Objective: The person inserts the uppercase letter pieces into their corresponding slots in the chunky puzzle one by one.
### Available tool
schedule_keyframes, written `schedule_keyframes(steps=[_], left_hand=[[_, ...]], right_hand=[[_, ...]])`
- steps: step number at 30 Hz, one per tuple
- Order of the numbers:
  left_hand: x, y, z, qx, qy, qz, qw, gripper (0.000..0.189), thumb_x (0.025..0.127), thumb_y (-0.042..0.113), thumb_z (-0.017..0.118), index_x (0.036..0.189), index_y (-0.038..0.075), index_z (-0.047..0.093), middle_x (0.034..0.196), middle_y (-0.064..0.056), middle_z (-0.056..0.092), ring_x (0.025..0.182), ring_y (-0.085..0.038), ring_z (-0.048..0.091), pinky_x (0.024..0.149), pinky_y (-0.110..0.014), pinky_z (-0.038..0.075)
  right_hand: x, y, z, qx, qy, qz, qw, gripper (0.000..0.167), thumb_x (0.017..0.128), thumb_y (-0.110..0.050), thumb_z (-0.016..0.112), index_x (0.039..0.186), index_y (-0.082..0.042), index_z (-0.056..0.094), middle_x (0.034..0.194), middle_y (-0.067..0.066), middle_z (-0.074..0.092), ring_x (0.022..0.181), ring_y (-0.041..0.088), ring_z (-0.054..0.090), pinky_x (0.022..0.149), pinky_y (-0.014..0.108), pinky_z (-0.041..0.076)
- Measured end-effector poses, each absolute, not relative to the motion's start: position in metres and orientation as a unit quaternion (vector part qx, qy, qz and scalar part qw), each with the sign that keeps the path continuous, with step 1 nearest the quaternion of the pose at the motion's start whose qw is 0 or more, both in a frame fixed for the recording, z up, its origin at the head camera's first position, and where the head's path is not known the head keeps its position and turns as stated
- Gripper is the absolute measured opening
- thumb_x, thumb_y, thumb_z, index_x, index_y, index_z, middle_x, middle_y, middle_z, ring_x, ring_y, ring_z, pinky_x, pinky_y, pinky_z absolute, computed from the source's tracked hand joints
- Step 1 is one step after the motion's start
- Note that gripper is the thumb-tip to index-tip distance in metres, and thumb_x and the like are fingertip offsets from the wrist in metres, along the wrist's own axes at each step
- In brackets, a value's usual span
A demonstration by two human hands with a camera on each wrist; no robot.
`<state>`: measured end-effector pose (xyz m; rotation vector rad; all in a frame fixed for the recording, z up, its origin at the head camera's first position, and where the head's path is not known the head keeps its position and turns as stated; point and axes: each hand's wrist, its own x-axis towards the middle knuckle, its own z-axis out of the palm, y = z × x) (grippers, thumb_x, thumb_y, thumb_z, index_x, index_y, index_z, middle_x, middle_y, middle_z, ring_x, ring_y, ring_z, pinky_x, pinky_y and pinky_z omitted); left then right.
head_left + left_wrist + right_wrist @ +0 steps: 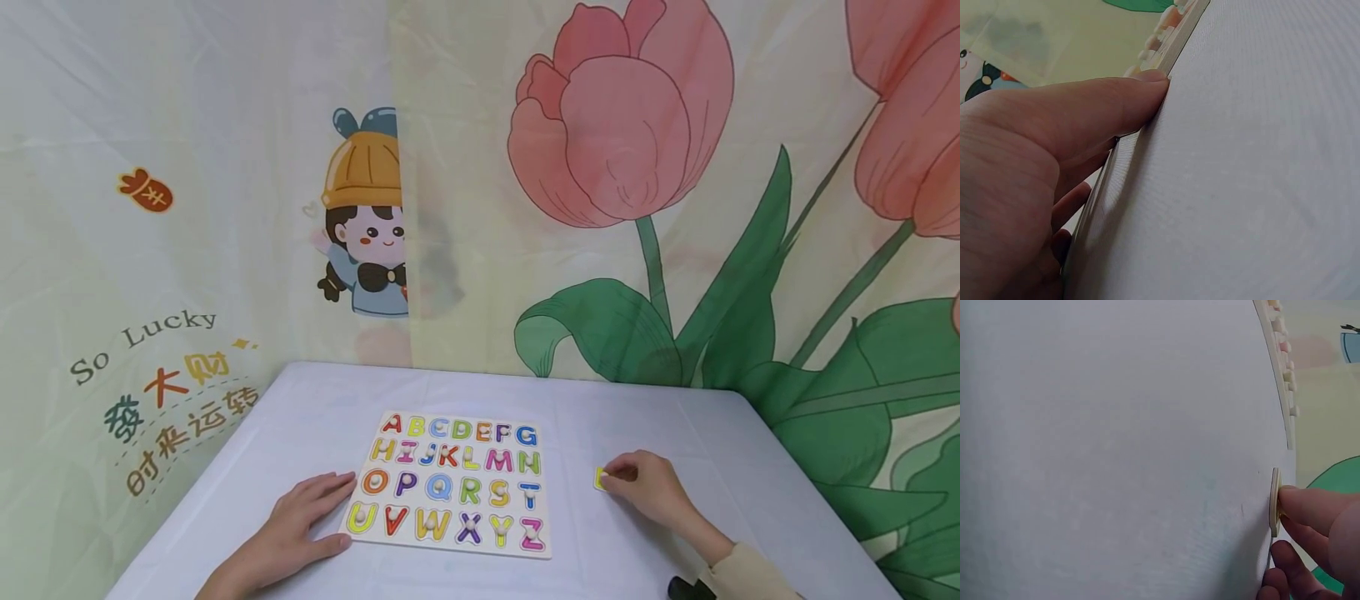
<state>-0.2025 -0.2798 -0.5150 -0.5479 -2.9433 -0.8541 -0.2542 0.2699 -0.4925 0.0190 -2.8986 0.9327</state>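
A wooden alphabet puzzle board [450,544] lies on the white-covered table, its colourful letters running in rows from A to Z, most with small knobs. My left hand [296,521] rests at the board's left edge, fingers extended and thumb against its lower left corner. In the left wrist view the thumb [1110,109] touches the board's rim. To the right of the board, my right hand [652,490] pinches a small yellow puzzle piece [599,478] between thumb and fingers. The right wrist view shows this piece [1274,503] edge-on, close over the tabletop; fingers hide which letter it is.
The white tablecloth [315,433] reaches back to a printed curtain [465,167] with large tulips and a cartoon figure. A black object [688,588] sits by the right sleeve [750,575] at the bottom edge. Board knobs [1288,378] stick up along its surface.
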Motion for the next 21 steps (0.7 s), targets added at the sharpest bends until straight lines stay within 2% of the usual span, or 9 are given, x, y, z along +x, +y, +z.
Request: schedule_keyframes(steps=[8, 13, 21], left_hand=[[-0.202, -0.280, -0.513, -0.181, -0.945, -0.270, 0.026, 0.079, 0.088, 0.054, 0.081, 0.153, 0.015, 0.060, 0.159, -0.003, 0.054, 0.148, -0.040, 0.041, 0.112, -0.068, 0.030], [-0.202, -0.283, -0.516, -0.177, -0.946, -0.269, 0.020, 0.080, 0.087, 0.055, 0.082, 0.153, 0.017, 0.059, 0.160, -0.002, 0.053, 0.148, -0.039, 0.040, 0.112, -0.069, 0.030], [-0.203, -0.284, -0.525, -0.200, -0.940, -0.270, 0.058, 0.076, 0.089, 0.054, 0.081, 0.152, 0.017, 0.061, 0.158, -0.001, 0.055, 0.145, -0.036, 0.044, 0.110, -0.061, 0.030]], right_hand=[[-0.264, 0.247, -0.482, 0.033, -0.939, 0.339, 0.048, 0.011, 0.087, -0.022, 0.089, 0.094, -0.018, 0.083, 0.087, -0.006, 0.069, 0.082, 0.013, 0.059, 0.071, 0.028, 0.051], [-0.280, 0.200, -0.472, 0.085, -0.928, 0.357, 0.059, 0.010, 0.088, -0.022, 0.089, 0.095, -0.021, 0.082, 0.090, -0.008, 0.068, 0.085, 0.011, 0.060, 0.073, 0.028, 0.053], [-0.310, 0.109, -0.459, 0.179, -0.911, 0.369, 0.037, 0.009, 0.092, -0.027, 0.085, 0.098, -0.020, 0.083, 0.094, -0.007, 0.067, 0.087, 0.011, 0.059, 0.075, 0.028, 0.052]])
